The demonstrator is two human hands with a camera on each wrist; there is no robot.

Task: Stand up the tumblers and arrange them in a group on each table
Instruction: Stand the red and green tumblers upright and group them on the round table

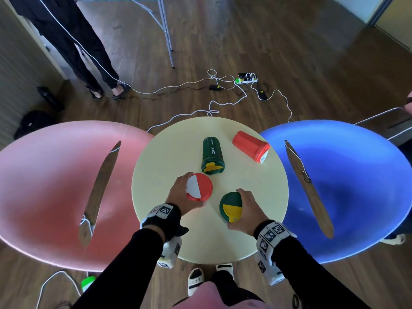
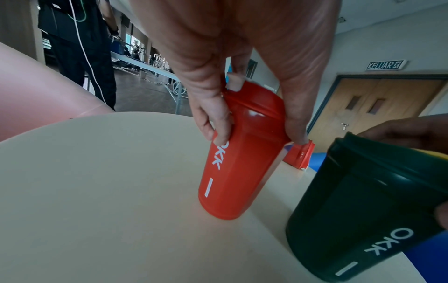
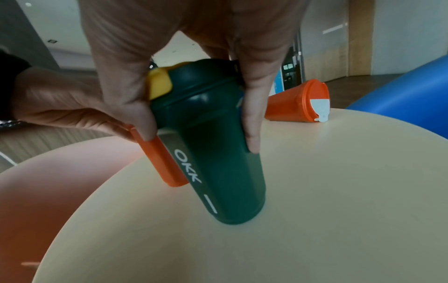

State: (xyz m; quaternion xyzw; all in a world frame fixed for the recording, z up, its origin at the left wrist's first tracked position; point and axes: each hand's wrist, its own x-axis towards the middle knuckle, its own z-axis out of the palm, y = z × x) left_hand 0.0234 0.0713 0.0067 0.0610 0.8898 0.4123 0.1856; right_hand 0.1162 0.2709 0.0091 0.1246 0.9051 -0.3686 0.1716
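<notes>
The left hand (image 1: pixel 178 192) has its fingers (image 2: pixel 213 122) and thumb curled down around the upper part of a red tumbler (image 2: pixel 240 153), gripping it just under the lid; the cup stands with its base on the cream round table (image 1: pixel 256 197), leaning a little in the left wrist view. The right hand (image 1: pixel 249 208) grips a dark green tumbler (image 3: pixel 213 153) the same way, fingers (image 3: pixel 252 122) on one side and thumb on the other below its green lid with a yellow flap, base on the tabletop. Both cups carry "OKK" in white letters down the side with a short white bar beneath. The held pair sit near the table's near half, close together but apart. Farther back a second green tumbler (image 1: pixel 212 156) lies on its side, "OKK" readable, its yellow-flapped lid toward the person; a second red tumbler (image 1: pixel 250 146) lies on its side toward the far right rim, white flap on its lid pointing at the blue table (image 1: pixel 356 186). The pink table (image 1: pixel 55 186) flanks the left, nearly touching the cream one. Bare tabletop lies between the held cups and the lying ones. A green sign over a wooden double door in the left wrist view reads "KELUAR"
</notes>
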